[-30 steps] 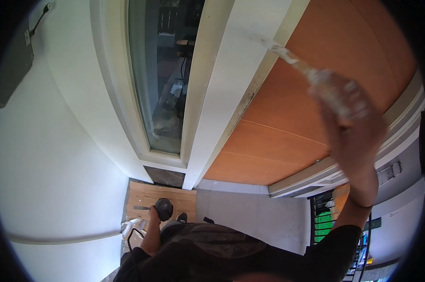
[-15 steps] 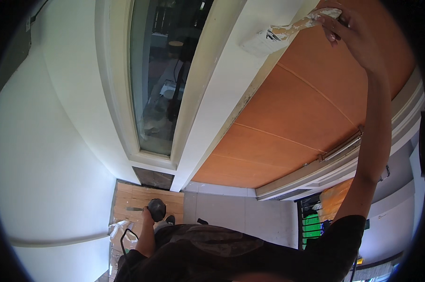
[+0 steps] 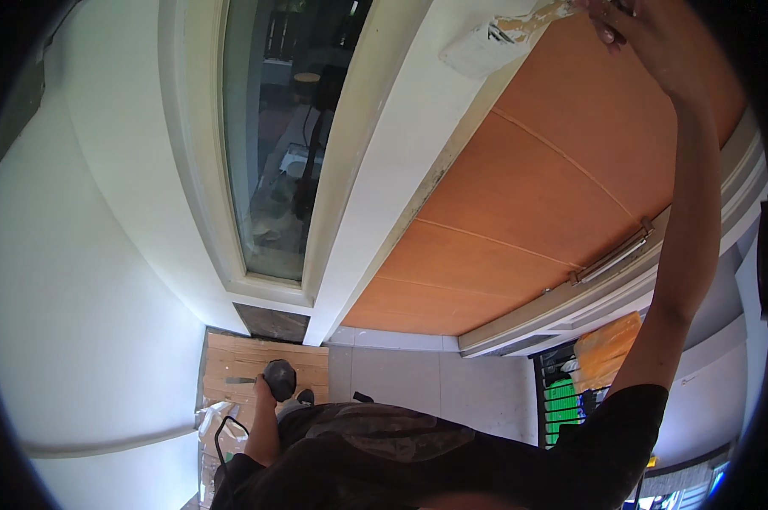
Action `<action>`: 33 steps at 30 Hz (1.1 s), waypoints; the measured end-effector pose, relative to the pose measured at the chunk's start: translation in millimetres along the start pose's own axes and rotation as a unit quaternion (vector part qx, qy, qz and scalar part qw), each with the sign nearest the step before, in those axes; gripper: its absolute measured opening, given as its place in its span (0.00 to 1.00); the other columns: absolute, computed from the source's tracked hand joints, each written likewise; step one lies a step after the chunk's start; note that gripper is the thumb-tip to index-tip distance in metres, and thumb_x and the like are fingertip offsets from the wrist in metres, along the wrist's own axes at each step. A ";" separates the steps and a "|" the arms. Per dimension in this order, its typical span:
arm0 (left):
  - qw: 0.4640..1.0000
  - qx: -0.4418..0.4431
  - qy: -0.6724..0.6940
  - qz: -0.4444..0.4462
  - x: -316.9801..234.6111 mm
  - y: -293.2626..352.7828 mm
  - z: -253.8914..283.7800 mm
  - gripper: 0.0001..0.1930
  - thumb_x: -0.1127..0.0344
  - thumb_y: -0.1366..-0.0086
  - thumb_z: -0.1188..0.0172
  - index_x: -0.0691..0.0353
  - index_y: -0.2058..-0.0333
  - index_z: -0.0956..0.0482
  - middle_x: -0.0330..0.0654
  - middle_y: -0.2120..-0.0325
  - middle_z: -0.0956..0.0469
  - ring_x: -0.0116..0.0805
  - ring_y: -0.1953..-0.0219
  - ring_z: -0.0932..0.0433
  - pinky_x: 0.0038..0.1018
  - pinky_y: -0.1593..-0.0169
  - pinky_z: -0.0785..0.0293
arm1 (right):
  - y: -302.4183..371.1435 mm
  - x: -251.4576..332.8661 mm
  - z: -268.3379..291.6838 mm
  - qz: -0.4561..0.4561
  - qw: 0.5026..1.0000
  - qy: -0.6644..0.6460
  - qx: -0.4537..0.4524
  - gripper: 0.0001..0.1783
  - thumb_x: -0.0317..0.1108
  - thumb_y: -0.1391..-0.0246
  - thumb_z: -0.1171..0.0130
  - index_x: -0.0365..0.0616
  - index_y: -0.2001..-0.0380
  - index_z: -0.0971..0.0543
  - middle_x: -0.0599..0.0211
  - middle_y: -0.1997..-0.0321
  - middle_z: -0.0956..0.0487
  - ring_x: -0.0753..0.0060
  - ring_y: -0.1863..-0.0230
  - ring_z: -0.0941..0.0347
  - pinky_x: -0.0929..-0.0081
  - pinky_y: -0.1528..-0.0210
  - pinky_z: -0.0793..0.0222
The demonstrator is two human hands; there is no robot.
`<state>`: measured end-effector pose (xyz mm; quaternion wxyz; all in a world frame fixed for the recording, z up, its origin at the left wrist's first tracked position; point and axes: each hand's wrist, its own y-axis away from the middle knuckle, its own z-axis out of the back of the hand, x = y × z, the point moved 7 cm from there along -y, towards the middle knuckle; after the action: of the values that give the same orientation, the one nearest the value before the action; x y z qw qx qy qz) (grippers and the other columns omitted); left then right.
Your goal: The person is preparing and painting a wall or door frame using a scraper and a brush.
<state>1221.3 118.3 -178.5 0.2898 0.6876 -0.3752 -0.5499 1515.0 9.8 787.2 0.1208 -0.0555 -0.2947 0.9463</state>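
Observation:
At the upper right, my right hand (image 3: pixel 643 38) is closed around the handle of a paintbrush (image 3: pixel 520 27) smeared with white paint. Its broad white bristles lie against, or very close to, a white upright post (image 3: pixel 401 140) beside an orange panelled surface. Part of the handle runs past the picture's top edge. Low on the left, my left hand (image 3: pixel 264 393) grips a dark round pot (image 3: pixel 279 379), whose contents I cannot make out. A flat, greyish strip (image 3: pixel 240 380) shows just left of that hand; whether I hold it is unclear.
Left of the post is a framed glass pane (image 3: pixel 286 170). Orange panels (image 3: pixel 494 221) with a metal door handle (image 3: pixel 613 259) fill the right. Below lie brown floor covering (image 3: pixel 231 353) and pale tiles (image 3: pixel 392 374). A black rack (image 3: pixel 554 408) stands at lower right.
My right hand and the brush have moved up along the white post, partly past the top edge. My left hand still holds the pot; the whole view has shifted slightly.

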 end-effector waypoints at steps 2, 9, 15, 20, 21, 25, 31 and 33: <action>1.000 0.001 0.003 0.010 2.1 -1.5 -0.4 0.23 0.50 0.40 0.55 0.63 0.56 0.27 0.48 0.64 0.24 0.43 0.64 0.22 0.39 0.60 0.25 | 0.6 -1.0 8.9 0.007 1.000 0.009 -0.006 0.07 0.29 0.44 0.46 0.36 0.71 0.23 0.68 0.84 0.28 0.80 0.83 0.34 0.81 0.79 0.37; 0.999 -0.029 -0.004 0.022 7.4 -8.0 0.4 0.24 0.49 0.40 0.55 0.62 0.56 0.27 0.47 0.63 0.24 0.42 0.64 0.22 0.39 0.59 0.25 | 6.9 5.4 27.4 -0.006 0.996 -0.050 -0.068 0.07 0.30 0.44 0.45 0.36 0.69 0.23 0.68 0.83 0.27 0.79 0.83 0.33 0.79 0.78 0.35; 1.000 -0.022 -0.001 0.021 11.1 -16.3 -2.4 0.25 0.51 0.41 0.54 0.67 0.56 0.27 0.50 0.63 0.24 0.45 0.62 0.22 0.40 0.59 0.26 | 7.9 13.4 -19.8 0.018 0.993 -0.033 0.108 0.07 0.30 0.44 0.46 0.36 0.68 0.23 0.70 0.84 0.27 0.82 0.83 0.33 0.83 0.79 0.35; 0.999 0.004 0.023 0.042 13.7 -7.7 5.7 0.24 0.48 0.40 0.56 0.61 0.55 0.27 0.48 0.60 0.25 0.43 0.61 0.23 0.39 0.57 0.26 | 6.1 9.0 -50.8 -0.004 0.987 -0.080 0.138 0.07 0.30 0.44 0.46 0.36 0.70 0.23 0.71 0.83 0.27 0.84 0.82 0.33 0.84 0.78 0.34; 0.998 0.015 0.029 0.054 15.0 -9.9 -1.0 0.24 0.48 0.40 0.56 0.61 0.55 0.27 0.48 0.60 0.25 0.43 0.61 0.23 0.39 0.57 0.26 | 9.3 11.3 -46.5 -0.022 0.989 -0.034 0.140 0.07 0.30 0.44 0.46 0.36 0.69 0.23 0.71 0.83 0.27 0.84 0.82 0.33 0.84 0.78 0.34; 0.999 0.009 0.015 0.047 15.8 -17.5 -8.5 0.24 0.49 0.40 0.56 0.62 0.55 0.28 0.48 0.60 0.25 0.43 0.61 0.23 0.40 0.56 0.26 | 2.7 11.7 -25.2 0.030 0.991 -0.055 0.119 0.07 0.29 0.44 0.46 0.36 0.69 0.23 0.71 0.82 0.27 0.83 0.81 0.33 0.83 0.78 0.34; 0.999 0.021 0.009 0.028 16.4 -19.4 -8.8 0.25 0.49 0.40 0.56 0.63 0.54 0.28 0.48 0.60 0.25 0.43 0.61 0.23 0.40 0.56 0.26 | -5.0 16.2 18.3 0.028 1.000 -0.001 -0.010 0.07 0.30 0.45 0.46 0.37 0.70 0.23 0.71 0.83 0.27 0.81 0.82 0.32 0.82 0.78 0.33; 0.999 0.013 0.026 0.041 21.2 -21.4 -7.7 0.25 0.49 0.41 0.56 0.63 0.54 0.29 0.49 0.60 0.25 0.44 0.61 0.23 0.41 0.57 0.25 | -0.2 17.1 26.6 0.007 0.989 -0.113 -0.099 0.07 0.30 0.45 0.45 0.37 0.70 0.23 0.71 0.83 0.27 0.81 0.82 0.33 0.82 0.78 0.33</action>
<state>1235.4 112.2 -205.6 0.3129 0.6898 -0.4021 -0.5144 1493.9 0.0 808.5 0.0743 0.0386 -0.3981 0.9135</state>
